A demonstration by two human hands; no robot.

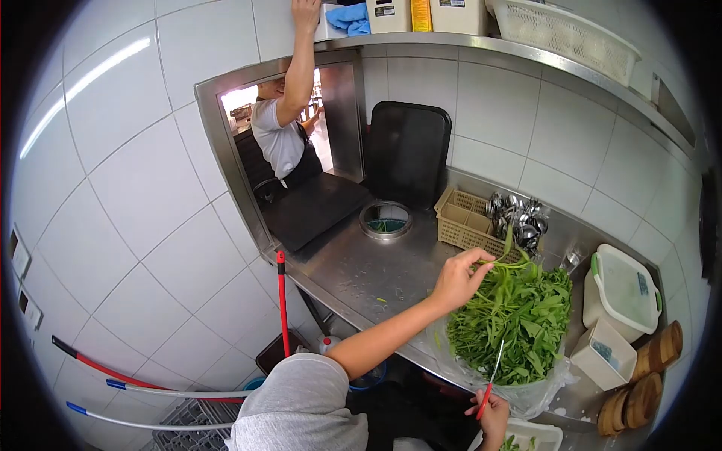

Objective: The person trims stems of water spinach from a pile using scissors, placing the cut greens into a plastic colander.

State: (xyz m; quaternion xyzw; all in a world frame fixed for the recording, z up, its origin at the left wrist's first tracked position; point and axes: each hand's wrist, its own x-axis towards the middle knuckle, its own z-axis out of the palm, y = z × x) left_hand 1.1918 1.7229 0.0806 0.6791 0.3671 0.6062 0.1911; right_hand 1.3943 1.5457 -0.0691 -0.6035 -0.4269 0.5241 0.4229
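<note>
My left hand (462, 281) is closed on the stems of some leafy greens at the upper left of a big green heap. The heap of leafy greens (519, 323) rests in clear plastic on the steel counter. Below it, my right hand (490, 415) is wrapped round the red handles of a pair of scissors (487, 395). The blades point up and lie in front of the lower part of the heap. Under my right hand is a white tray (550, 436) with some cut greens in it.
Behind the heap stands a beige cutlery basket (460, 225) with metal cutlery (519, 214). White containers (626, 292) and wooden pieces (643, 402) are at the right. A round opening (386, 220) is in the counter. A co-worker (282, 135) reaches through the hatch toward the shelf (451, 39).
</note>
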